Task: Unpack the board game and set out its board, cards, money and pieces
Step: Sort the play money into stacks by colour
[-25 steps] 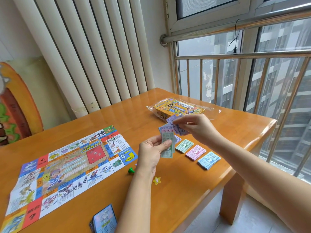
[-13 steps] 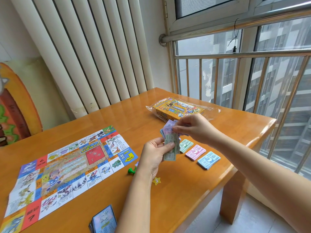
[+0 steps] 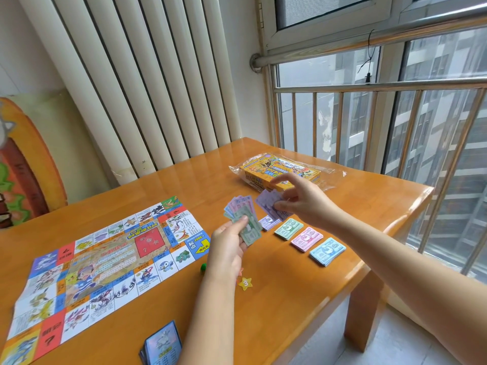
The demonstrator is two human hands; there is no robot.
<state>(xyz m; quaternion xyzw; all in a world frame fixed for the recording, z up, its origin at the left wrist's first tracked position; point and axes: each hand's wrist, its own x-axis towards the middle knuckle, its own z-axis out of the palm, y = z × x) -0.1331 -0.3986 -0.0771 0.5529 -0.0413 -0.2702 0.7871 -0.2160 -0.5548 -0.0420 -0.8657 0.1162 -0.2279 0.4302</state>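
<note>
- Wooden table (image 3: 303, 312) fills my feed, set in a corner between tall white slats (image 3: 131, 88) and a window with a steel rail (image 3: 369, 85).
- I see the board (image 3: 105, 264) lying flat and unfolded on the left half of the table, its long axis running from the near-left up toward the far-right.
- On its blue corner square I read "2000" beside a yellow arrow and Chinese characters. The red squares carry question marks.
- My left hand (image 3: 229, 246) grips a fan of notes (image 3: 245, 219) above the table, thumb across the front green one, the fan spreading up and away from me.
- My right hand (image 3: 303, 204) pinches a few purple notes (image 3: 268, 204) between thumb and fingers, index finger stretched out. The two hands are near each other but apart.
- Under the right hand a row of money piles slants from far-left to near-right: purple pile (image 3: 268, 222), green pile (image 3: 288, 229), pink pile (image 3: 307, 239), blue pile (image 3: 327, 251). The piles lie just beside one another.
- I cannot read the figures on the notes with certainty.
- A yellow box (image 3: 279, 172) in a clear bag lies at the far side, behind the right hand. Its print is too small for me to read.
- A green pawn (image 3: 203, 267) stands just off the board's near corner, and a yellow star (image 3: 245, 283) marked "3" lies near my left wrist.
- A deck (image 3: 162, 343) of blue cards sits at the near edge.
</note>
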